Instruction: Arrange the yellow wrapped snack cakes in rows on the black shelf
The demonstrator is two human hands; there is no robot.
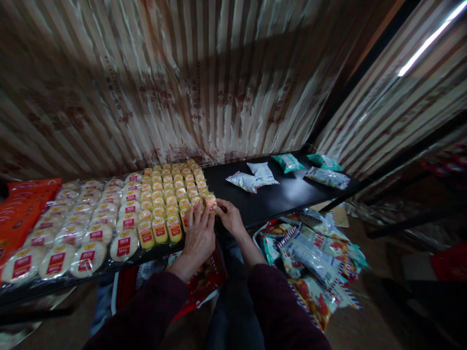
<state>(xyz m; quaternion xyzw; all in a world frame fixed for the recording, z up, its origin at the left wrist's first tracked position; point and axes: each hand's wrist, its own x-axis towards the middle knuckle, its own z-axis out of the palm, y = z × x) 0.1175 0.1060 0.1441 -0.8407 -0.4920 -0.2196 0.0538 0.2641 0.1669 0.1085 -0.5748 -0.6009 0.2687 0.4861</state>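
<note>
Rows of small yellow wrapped snack cakes (159,230) with red labels lie close together on a black shelf (255,206). My left hand (199,233) rests on the front right of these rows, fingers stretched over the wrappers. At the right end of the rows, my right hand (230,218) pinches the edge of one yellow wrapped snack cake (210,200) between thumb and fingers. The fingertips of my left hand touch or nearly touch that same pack. To the left are rows of larger round white wrapped rice crackers (124,244), also with red labels.
An orange bag (25,204) lies at the far left. White packets (262,173) and green packets (288,163) sit on the shelf's right part. Below are a pile of snack bags (310,253) and a red bag (213,272). A striped curtain (182,87) hangs behind.
</note>
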